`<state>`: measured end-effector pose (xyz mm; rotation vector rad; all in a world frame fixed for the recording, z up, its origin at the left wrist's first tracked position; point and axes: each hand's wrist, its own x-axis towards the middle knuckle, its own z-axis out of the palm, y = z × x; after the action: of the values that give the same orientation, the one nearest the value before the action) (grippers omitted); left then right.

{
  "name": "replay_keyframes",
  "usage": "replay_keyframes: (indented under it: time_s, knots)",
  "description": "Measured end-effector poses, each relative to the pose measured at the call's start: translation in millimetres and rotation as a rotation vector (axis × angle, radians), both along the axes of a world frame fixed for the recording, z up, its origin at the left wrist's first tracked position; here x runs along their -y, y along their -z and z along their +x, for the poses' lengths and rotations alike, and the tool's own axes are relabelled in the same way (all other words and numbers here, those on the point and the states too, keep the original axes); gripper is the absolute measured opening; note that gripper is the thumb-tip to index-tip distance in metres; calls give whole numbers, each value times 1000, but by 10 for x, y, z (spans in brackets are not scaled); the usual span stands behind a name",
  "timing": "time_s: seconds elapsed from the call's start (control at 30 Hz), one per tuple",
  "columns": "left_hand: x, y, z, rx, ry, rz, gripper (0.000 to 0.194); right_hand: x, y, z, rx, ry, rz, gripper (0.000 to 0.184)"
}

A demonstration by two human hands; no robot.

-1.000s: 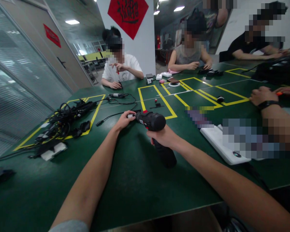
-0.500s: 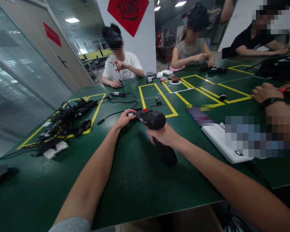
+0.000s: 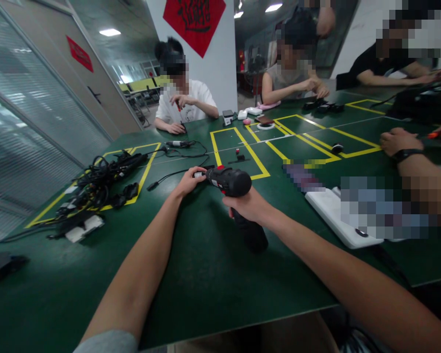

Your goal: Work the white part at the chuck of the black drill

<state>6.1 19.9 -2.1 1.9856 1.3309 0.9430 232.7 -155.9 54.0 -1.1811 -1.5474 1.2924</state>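
My right hand (image 3: 248,203) is wrapped round the handle of a black and red cordless drill (image 3: 232,181). Its chuck points left and away, up against the far side of my left hand (image 3: 189,181). Between the fingers of that left hand is a small black cable box with a white label (image 3: 198,174), held on the green table. The drill's tip meets or nearly meets this box; the exact contact is hidden. A black cable with a plug end (image 3: 153,186) lies just beyond the left hand.
A heap of black cables (image 3: 103,181) lies at left inside yellow tape. Small black parts (image 3: 240,158) lie beyond the drill. A white power strip (image 3: 345,225) is at right, near a co-worker's hand (image 3: 400,142). Other people sit across the table (image 3: 220,279).
Both my hands and the drill hold almost the same place. The view shifts slightly. Across the table, co-workers' hands move a little.
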Motion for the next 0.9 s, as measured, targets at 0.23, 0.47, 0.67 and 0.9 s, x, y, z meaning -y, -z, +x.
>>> replay_keyframes:
  time_s: [0.23,0.47,0.67,0.9]
  knots:
    - [15,-11,3,-6,11,17,38,13,-29,8,-24,-17,-1,4]
    - [-11,35,-17,7,19,7,38,45,-83,22,-19,-17,-22,6]
    - [-9,32,-10,2,28,18,39,73,-127,-1,19,4,-39,5]
    - [-3,17,-11,-6,35,8,40,46,-86,0,-8,2,-34,1]
